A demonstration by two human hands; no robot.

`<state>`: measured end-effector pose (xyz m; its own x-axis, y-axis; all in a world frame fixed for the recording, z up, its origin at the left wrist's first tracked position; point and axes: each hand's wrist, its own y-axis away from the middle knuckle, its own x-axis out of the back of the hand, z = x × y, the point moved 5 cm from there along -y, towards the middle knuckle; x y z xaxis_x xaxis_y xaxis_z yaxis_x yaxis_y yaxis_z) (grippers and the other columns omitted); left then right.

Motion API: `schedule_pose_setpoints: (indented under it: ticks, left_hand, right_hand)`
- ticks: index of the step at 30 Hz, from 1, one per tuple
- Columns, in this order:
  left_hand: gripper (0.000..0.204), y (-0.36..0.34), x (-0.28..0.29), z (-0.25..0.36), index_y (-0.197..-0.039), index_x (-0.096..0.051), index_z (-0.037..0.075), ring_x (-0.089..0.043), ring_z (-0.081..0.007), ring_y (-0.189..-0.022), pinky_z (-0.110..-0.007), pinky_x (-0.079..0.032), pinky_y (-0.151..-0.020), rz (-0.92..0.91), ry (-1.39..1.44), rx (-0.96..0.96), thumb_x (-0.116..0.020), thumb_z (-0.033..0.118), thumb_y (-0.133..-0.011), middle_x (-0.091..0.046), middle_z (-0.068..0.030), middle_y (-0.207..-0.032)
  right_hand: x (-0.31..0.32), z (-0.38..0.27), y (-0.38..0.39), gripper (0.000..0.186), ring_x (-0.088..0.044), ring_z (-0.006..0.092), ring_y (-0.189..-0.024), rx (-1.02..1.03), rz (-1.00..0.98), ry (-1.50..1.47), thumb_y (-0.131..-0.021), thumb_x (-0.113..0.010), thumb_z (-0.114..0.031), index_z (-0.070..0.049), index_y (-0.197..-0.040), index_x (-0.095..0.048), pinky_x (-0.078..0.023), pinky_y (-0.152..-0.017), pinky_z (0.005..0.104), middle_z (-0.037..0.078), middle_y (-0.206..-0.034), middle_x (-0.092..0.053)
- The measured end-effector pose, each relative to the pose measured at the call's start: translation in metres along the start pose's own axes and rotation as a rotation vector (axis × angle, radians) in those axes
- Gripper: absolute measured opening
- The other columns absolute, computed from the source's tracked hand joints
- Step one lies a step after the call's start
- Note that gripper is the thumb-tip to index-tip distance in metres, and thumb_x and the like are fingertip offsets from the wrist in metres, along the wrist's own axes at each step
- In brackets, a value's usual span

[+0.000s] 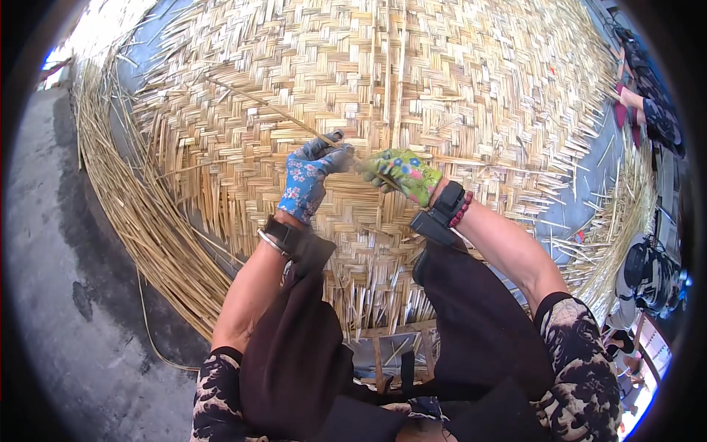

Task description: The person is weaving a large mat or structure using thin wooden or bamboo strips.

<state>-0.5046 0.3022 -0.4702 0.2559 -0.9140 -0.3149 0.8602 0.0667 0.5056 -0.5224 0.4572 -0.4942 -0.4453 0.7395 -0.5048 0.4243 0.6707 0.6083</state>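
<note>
A large mat [471, 81] of pale yellow reed strips, woven in a zigzag pattern, spreads out in front of me. Over its middle, my left hand [309, 173], in a blue flowered glove, is closed on a thin reed strip [269, 108]. The strip's long end slants away to the far left, above the weave. Beside it my right hand [403, 173], in a green flowered glove, is closed and nearly meets the left; it seems to grip the same strip's near end. Blur around the fingertips hides exactly where that end lies.
Long loose reeds [140, 236] lie in a thick bundle along the mat's left side, with grey concrete floor [51, 295] beyond. More loose reeds [615, 236] lie at the right. Other people sit along the right edge, one with a visible foot [630, 99]. My knees flank the mat's near edge.
</note>
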Motion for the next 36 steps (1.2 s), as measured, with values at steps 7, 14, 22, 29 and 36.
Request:
schedule_pose_setpoints:
  ticks: [7,14,22,29,36]
  left_hand:
    - [0.037,0.001,-0.002,-0.001,-0.107,-0.049,-0.005,-0.060,-0.0170,-0.075,-0.024,-0.049,-0.064,-0.002,0.017,0.045,-0.060,0.002,-0.073,-0.061,-0.0122,-0.088]
    - [0.031,0.001,0.000,0.002,-0.100,-0.054,-0.004,-0.060,-0.0162,-0.073,-0.025,-0.048,-0.063,-0.019,-0.077,0.040,-0.060,0.002,-0.071,-0.061,-0.0113,-0.086]
    - [0.015,0.023,0.099,0.010,-0.082,-0.060,-0.002,-0.056,-0.0117,-0.060,-0.023,-0.045,-0.056,0.277,-0.209,-0.111,-0.056,0.012,-0.078,-0.060,-0.0060,-0.069]
    - [0.022,0.163,0.308,-0.027,-0.065,-0.058,-0.001,-0.054,-0.0212,-0.053,-0.032,-0.044,-0.053,1.229,-0.798,0.077,-0.059,0.020,-0.069,-0.054,-0.0105,-0.053]
    - [0.040,0.254,0.330,-0.085,-0.093,-0.055,-0.001,-0.055,-0.0322,-0.087,-0.036,-0.043,-0.075,1.492,-1.432,0.461,-0.059,0.032,-0.071,-0.057,-0.0207,-0.090]
  right_hand:
    - [-0.008,-0.006,-0.002,0.022,-0.052,0.0087,-0.058,0.061,0.219,0.127,-0.077,-0.059,-0.024,-0.005,-0.088,-0.061,-0.042,-0.052,0.0202,0.002,-0.068,-0.057]
    - [0.000,0.003,-0.002,0.031,-0.053,0.0086,-0.067,0.020,0.036,0.125,-0.080,-0.053,-0.030,-0.006,-0.098,-0.059,-0.044,-0.059,0.0222,0.003,-0.081,-0.060]
    - [0.009,0.020,-0.003,0.020,-0.051,0.0061,-0.063,0.239,0.137,0.388,-0.083,-0.048,-0.015,-0.002,-0.096,-0.057,-0.041,-0.055,0.0187,0.006,-0.086,-0.062]
    - [0.034,0.038,0.005,0.015,-0.048,0.0072,-0.052,0.243,0.382,0.796,-0.081,-0.052,-0.013,-0.003,-0.086,-0.061,-0.039,-0.047,0.0221,0.002,-0.071,-0.061]
    - [0.024,0.046,0.010,0.016,-0.049,0.0098,-0.051,0.243,0.307,0.893,-0.081,-0.052,-0.015,-0.004,-0.088,-0.061,-0.037,-0.046,0.0246,0.004,-0.062,-0.055]
